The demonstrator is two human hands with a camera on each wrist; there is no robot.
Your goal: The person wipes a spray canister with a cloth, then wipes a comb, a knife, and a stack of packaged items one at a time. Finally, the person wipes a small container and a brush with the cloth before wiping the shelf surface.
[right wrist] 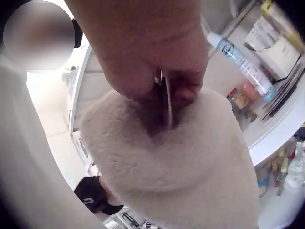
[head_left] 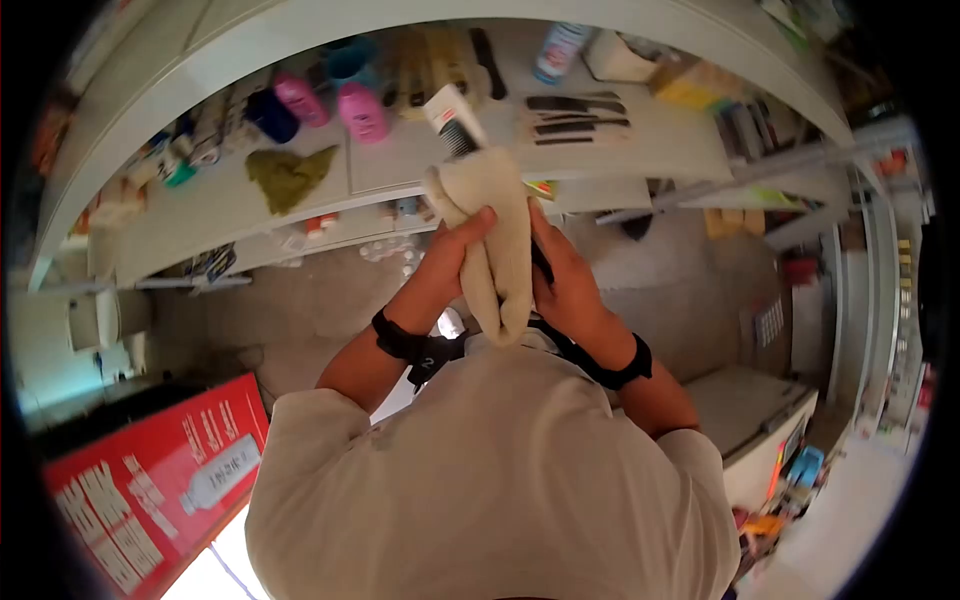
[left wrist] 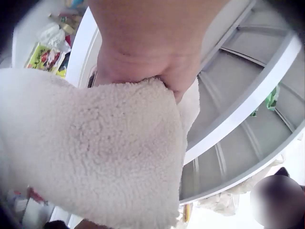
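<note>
- Left hand [head_left: 455, 255]: mine, closed on the fleece, thumb on its upper face; other fingers mostly hidden behind.
- Right hand [head_left: 568, 275]: mine, at the fleece's other side, fingers curled on a thin flat piece [right wrist: 168, 102] whose pale edge shows in the right wrist view. I cannot tell what it is.
- Fleece [head_left: 512, 215]: cream, deep-piled, folded lengthwise; held up between my hands before my chest, near end hanging close to my shirt [head_left: 500, 470].
- Card [head_left: 447, 105]: white, red mark, standing out past the fleece's far end, a dark ribbed patch [head_left: 459, 138] beside it. Whether it is fixed to the fleece, I cannot tell.
- Handling, in my judgement: soft stock, gives under the thumb; best pinched lightly with the left while the right guides the flat piece straight, without snagging pile.
- Risk, as I judge it: a loose fold may slip, or the card bend against the shelf edge; better to work a little closer in.
- Shelf [head_left: 390, 172]: pale, just beyond my hands.
- On it, left: green cloth [head_left: 290, 178], crumpled; pink bottle [head_left: 362, 113].
- On it, right: dark strips [head_left: 577, 118], lying in a row; spray can [head_left: 560, 52], behind them.
</note>
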